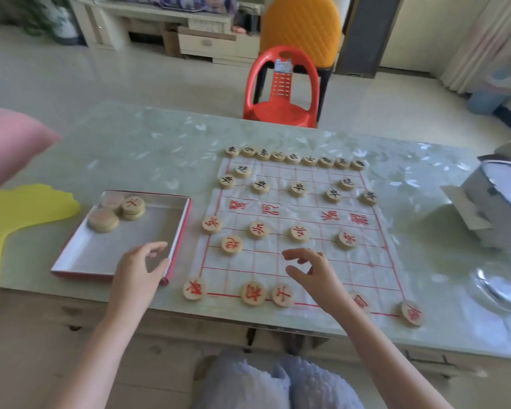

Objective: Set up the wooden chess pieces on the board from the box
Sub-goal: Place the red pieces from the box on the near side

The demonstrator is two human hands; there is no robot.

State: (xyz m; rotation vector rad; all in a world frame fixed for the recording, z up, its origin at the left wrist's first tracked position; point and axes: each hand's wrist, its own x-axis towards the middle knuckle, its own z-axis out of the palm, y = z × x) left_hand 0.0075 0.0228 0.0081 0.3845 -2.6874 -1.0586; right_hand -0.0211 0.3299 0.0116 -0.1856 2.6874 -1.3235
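The board [304, 208] is a thin white sheet with red lines and red writing across its middle. It lies flat on a pale green table [148, 149].

The chess pieces are round, flat wooden discs with a letter on top. Along the far edge of the board stands a row of nine black-letter pieces [293, 157]. Seven more black-letter ones sit just in front of that row.

On the near half are the red-letter pieces [258, 230]. Four stand in a line near the middle of the board, and one more sits just in front of them on the left. Along the near edge are five red-letter pieces, one partly hidden by the right arm.

The box [148, 231] is a flat tray with a red rim, just left of the board. In its far left corner are a few more pieces [133, 206], some stacked, some face down.

The left hand [139, 270] is over the corner of the box nearest the board's near edge. Its fingers are loosely bent and hold nothing. The right hand [313, 270] is above the near half of the board. Its fingers and thumb are bent and apart, with no piece seen in them.

A red plastic chair [282, 93] stands beyond the far edge of the board.
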